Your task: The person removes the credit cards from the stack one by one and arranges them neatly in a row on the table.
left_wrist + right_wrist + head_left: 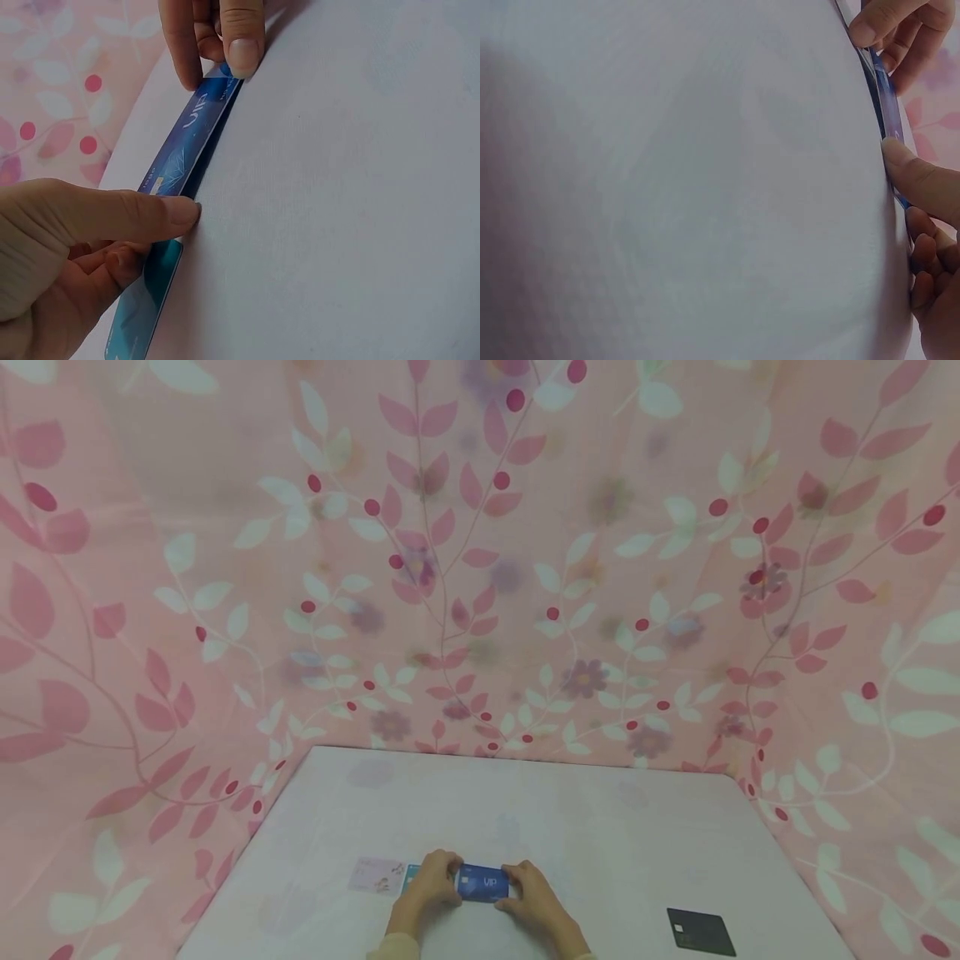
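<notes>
A blue bank card (483, 883) marked VIP lies between both hands over the white table. My left hand (432, 887) pinches its left end, thumb at the near edge and fingers at the far edge. At the opposite end, my right hand (532, 893) pinches it the same way. In the left wrist view a dark shadow runs under the card's near edge. Left of it is a teal card (146, 289), partly covered by the left hand. Beside the teal one rests a pale pink card (375, 875) with a flower print.
A black card (701, 932) with a silver chip lies on the white table (600, 827), to the right of the hands. Floral pink curtain (480, 568) surrounds the table's back and sides.
</notes>
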`<state>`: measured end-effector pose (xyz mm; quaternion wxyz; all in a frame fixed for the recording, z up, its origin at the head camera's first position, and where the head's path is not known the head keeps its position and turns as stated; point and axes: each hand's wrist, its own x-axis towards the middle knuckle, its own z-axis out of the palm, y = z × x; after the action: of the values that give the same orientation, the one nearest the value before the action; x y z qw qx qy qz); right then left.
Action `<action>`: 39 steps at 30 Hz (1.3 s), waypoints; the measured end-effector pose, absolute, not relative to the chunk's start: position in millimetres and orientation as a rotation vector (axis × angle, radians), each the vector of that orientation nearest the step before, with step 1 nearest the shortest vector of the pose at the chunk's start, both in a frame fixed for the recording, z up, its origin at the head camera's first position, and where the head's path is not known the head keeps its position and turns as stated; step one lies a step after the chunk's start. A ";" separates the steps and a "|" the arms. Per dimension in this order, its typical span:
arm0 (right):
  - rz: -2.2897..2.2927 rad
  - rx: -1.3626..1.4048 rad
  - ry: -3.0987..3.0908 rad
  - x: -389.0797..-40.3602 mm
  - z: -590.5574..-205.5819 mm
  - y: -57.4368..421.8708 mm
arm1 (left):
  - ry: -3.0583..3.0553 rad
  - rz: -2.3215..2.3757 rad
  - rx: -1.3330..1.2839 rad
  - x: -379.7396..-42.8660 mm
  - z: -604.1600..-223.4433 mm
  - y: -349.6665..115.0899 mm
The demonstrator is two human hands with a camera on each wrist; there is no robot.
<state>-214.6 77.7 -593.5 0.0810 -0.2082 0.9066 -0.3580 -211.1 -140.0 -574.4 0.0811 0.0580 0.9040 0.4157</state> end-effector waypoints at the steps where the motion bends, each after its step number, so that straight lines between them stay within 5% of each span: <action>1: -1.074 -0.632 2.711 -214.2 -593.8 77.8 | 2.705 1.237 0.175 -211.0 -574.4 -140.2; 39: -1.037 -0.587 2.789 -206.6 -593.0 67.9 | 2.685 1.239 0.348 -208.0 -582.1 -160.7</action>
<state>-206.6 67.9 -593.0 0.0544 -0.1933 0.9182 -0.3416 -208.0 -160.7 -582.1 0.0818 0.1164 0.8987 0.4148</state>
